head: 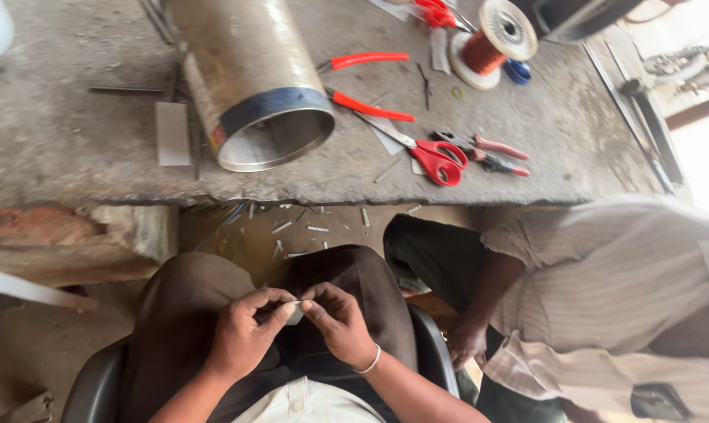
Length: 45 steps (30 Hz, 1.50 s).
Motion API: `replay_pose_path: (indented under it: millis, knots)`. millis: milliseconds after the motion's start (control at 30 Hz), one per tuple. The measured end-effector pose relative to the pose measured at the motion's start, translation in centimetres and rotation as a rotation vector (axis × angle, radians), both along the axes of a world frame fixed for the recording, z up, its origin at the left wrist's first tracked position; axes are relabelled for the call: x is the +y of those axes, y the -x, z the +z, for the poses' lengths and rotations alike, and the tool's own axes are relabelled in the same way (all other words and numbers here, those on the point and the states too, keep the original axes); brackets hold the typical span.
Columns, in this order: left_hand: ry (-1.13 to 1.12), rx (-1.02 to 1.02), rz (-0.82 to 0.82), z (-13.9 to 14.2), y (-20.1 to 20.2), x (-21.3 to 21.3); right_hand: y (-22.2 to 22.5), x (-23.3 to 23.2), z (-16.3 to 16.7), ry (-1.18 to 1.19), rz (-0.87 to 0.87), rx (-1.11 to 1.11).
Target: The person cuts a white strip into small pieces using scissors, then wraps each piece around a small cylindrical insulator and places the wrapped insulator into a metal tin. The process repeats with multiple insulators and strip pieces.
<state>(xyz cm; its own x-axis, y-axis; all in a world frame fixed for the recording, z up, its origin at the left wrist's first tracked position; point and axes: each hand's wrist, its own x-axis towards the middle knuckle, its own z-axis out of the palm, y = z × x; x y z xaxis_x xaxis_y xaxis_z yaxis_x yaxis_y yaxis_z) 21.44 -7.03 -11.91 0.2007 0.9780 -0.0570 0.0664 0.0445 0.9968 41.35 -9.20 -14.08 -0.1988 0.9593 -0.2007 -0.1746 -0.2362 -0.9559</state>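
Over my lap, my left hand (241, 335) and my right hand (340, 323) meet fingertip to fingertip. Both pinch a small pale strip (295, 312) of thin material between thumbs and forefingers. A bangle circles my right wrist. I sit in a dark chair, wearing brown trousers, below the front edge of a worn grey workbench (72, 149).
On the bench lie a large metal cylinder (252, 78) on its side, red-handled scissors (429, 157), red pliers (366, 82), small cutters (487, 153) and a spool of copper wire (491, 39). Another person in a striped shirt (605, 298) sits at my right. Cut strips litter the floor.
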Motion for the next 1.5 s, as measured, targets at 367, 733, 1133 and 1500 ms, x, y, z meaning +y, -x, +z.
replay_pose_path:
  millis: [367,733,1133,1500]
  knots:
    - [-0.290,0.304,0.013,0.5,-0.2,-1.6,-0.1,-1.4,-1.3,-0.166,0.028,-0.211]
    - [-0.404,0.326,0.014,0.7,0.1,-2.4,-0.1,-1.0,-2.1,-0.273,0.074,-0.329]
    - [-0.190,0.185,0.116,0.6,0.3,-1.8,-0.4,-0.9,-2.1,-0.039,0.052,-0.100]
    - [-0.449,0.513,0.024,-0.3,-0.1,-2.0,0.5,-0.7,0.4,-0.717,-0.002,-0.796]
